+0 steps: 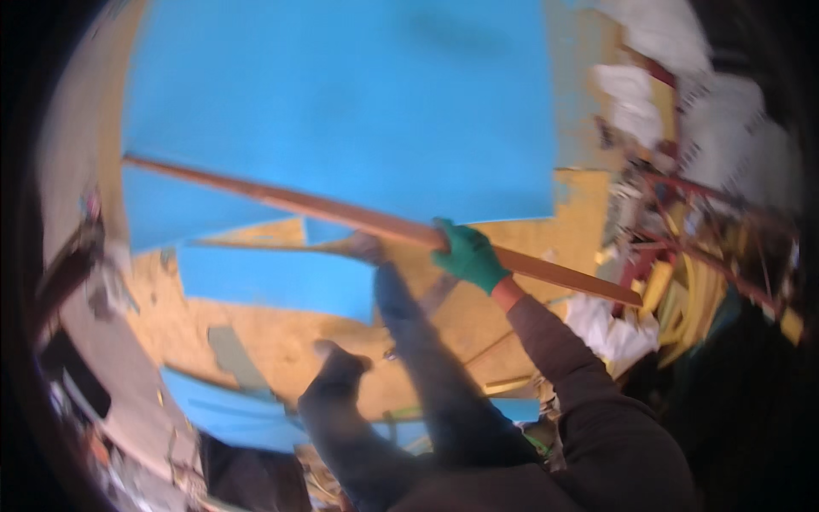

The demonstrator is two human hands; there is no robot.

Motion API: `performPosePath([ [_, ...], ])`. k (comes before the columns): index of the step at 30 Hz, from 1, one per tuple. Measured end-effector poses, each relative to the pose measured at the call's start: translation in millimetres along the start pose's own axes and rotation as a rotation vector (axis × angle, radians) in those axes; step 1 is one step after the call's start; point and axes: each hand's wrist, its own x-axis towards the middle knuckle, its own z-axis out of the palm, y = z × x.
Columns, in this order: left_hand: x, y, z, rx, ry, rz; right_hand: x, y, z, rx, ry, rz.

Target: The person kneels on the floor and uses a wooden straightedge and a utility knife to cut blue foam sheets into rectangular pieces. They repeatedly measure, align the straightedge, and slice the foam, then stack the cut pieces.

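My right hand (467, 256), in a green glove, is closed around a long, straight reddish-brown bar (367, 220). From the frame alone I cannot tell if the bar is wood or painted metal. It slants from upper left down to lower right. Its far-left end lies over the left edge of a large blue sheet (341, 111), and its near end passes beyond my glove toward the clutter on the right. Whether the bar touches the sheet is unclear. My left hand is out of sight.
Under the sheet lies a yellowish board surface (281, 333). Smaller blue pieces (273, 277) lie nearer, beside my blurred legs (418, 341). On the right are a red metal frame (708, 256), white bags (631, 102) and yellow strips (682, 294). A dark flat object (75, 371) sits at left.
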Motion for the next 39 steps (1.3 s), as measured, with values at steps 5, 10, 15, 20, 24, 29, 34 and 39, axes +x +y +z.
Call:
performPosePath([
  [5, -9, 55, -53, 0.211, 0.143, 0.32, -146, -43, -181, -0.058, -0.121, 0.127],
  [10, -40, 263, -76, -0.244, 0.486, 0.922, -309, -47, -301, -0.274, -0.004, 0.107],
  [15, -167, 416, -12, -0.08, 0.573, 1.456, -457, -54, -376, -0.477, 0.077, 0.009],
  [20, -260, 498, 67, 0.201, 0.657, 1.545, -528, -81, -452, -0.772, 0.166, -0.203],
  [24, -285, 566, 125, 0.192, 0.606, 1.693, -577, -91, -513, -0.975, 0.244, -0.352],
  [29, -317, 655, 198, -0.027, 0.603, 1.915, -609, -62, -577, -0.949, 0.912, -0.648],
  [34, -397, 760, 284, 0.004, 0.428, 1.876, -671, 69, -571, -0.163, 1.326, -0.378],
  [39, -491, 873, 420, 0.138, 0.298, 1.852, -635, 258, -638, 0.799, 1.371, -0.129],
])
